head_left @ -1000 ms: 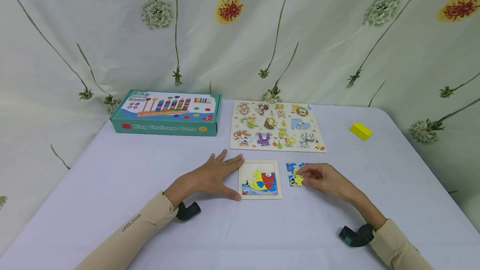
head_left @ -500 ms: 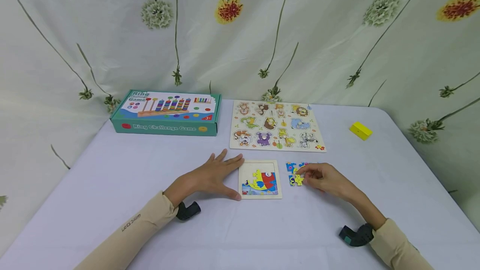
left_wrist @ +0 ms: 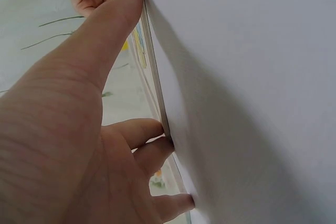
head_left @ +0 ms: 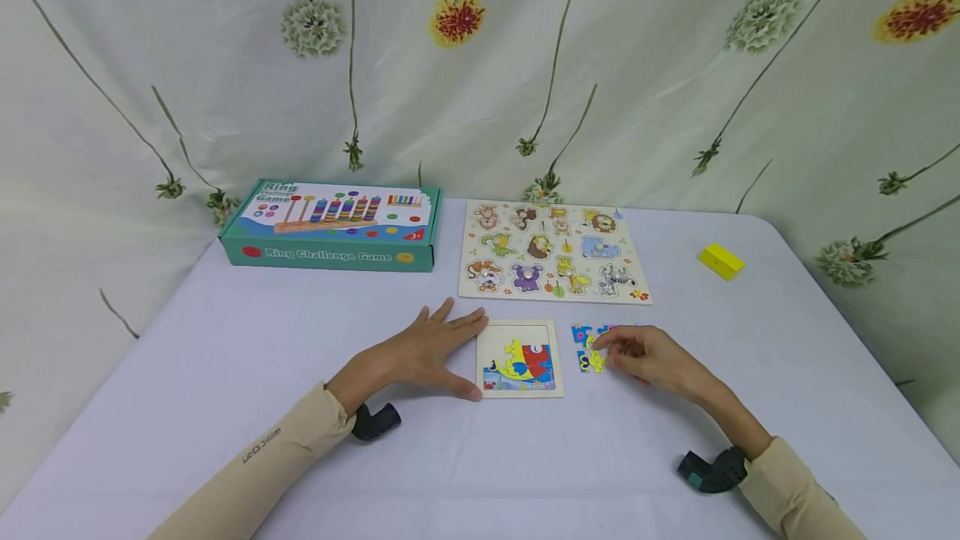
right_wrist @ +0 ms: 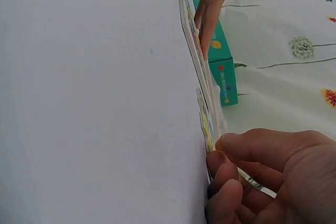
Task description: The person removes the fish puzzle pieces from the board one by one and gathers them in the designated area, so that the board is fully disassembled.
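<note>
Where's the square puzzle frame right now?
In the head view, the square puzzle frame lies in front of the animal board, between the left hand touching its left edge and the puzzle pieces by the right hand.

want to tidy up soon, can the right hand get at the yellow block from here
Probably yes: the yellow block lies farther back beyond the right hand, with nothing visible standing between them. That hand is at the puzzle pieces, so it would likely leave those first.
</note>
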The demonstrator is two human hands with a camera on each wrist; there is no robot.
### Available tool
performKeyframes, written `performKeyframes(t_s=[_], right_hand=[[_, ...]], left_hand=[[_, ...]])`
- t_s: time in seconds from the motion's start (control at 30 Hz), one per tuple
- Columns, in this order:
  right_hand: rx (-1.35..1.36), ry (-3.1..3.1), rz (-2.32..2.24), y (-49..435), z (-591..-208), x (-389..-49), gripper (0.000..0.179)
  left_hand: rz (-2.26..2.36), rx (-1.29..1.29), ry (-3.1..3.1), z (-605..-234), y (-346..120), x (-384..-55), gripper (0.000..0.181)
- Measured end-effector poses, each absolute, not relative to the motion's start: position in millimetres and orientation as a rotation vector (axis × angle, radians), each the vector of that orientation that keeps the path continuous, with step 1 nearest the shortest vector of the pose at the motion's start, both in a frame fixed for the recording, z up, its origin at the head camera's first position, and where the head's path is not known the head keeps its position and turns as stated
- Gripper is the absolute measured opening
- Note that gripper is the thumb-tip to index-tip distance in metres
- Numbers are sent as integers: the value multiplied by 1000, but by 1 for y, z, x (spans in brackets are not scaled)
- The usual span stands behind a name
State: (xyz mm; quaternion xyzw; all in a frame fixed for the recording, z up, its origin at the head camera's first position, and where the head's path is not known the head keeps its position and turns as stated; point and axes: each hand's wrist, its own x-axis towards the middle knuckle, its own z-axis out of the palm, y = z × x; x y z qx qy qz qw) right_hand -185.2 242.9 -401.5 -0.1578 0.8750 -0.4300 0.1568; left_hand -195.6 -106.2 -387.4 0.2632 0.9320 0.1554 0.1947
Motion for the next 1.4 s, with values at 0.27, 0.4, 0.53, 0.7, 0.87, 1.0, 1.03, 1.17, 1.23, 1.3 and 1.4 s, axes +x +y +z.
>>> performKeyframes(t_s=[0.27,0.4,0.53,0.7,0.87,1.0,1.03,1.17,1.23,1.3,1.4], right_hand=[[-454,2496,-1244,243,-402,-185,22],[-457,2500,-1243,243,-402,-185,22],[-468,2514,-1221,243,-403,-186,21],[-500,2537,-1184,242,-401,-187,19],[-622,2607,-1175,232,-393,-190,19],[-740,2636,-1170,219,-388,-197,22],[-768,2635,-1170,216,-387,-198,24],[-857,2608,-1166,199,-386,-203,29],[-901,2584,-1165,190,-385,-206,31],[-935,2560,-1165,183,-385,-207,32],[-972,2524,-1168,173,-384,-209,35]], left_hand=[[443,750,2607,-388,-107,-196,104],[437,745,2608,-389,-108,-196,104],[447,749,2608,-389,-107,-196,103],[439,745,2604,-389,-107,-195,103],[439,745,2603,-390,-107,-195,102],[445,749,2606,-389,-108,-195,102],[444,749,2606,-389,-108,-195,102],[449,745,2605,-388,-108,-195,102],[438,737,2606,-388,-107,-195,102],[434,731,2606,-388,-107,-196,102],[424,720,2603,-388,-107,-195,102]])
